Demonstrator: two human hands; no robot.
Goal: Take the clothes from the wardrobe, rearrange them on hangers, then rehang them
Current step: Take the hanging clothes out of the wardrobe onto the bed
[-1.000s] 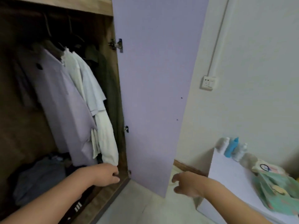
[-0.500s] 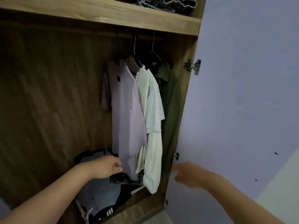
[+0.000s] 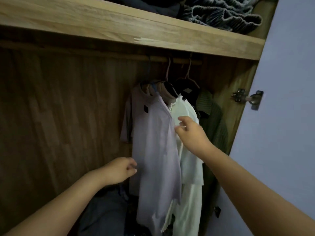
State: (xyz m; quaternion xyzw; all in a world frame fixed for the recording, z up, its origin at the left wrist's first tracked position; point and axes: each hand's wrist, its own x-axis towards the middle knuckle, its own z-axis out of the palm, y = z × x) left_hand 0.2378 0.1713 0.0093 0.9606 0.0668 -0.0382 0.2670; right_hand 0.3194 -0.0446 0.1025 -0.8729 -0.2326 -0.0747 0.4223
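Lilac shirt (image 3: 156, 142) hangs smooth; right hand (image 3: 190, 133) loosely curled, empty; left hand (image 3: 119, 171) same.

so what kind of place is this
Most likely a bedroom wardrobe in a home, seen from inside its open door. Shirts such as the lilac shirt hang from a wooden rail, folded knitwear sits on the shelf above, and more clothes lie heaped on the floor.

Green garment (image 3: 211, 123) mostly hidden behind pale shirts; shelf bundle (image 3: 221, 12) cut off by top edge; floor pile (image 3: 104, 212) dim, indistinct.
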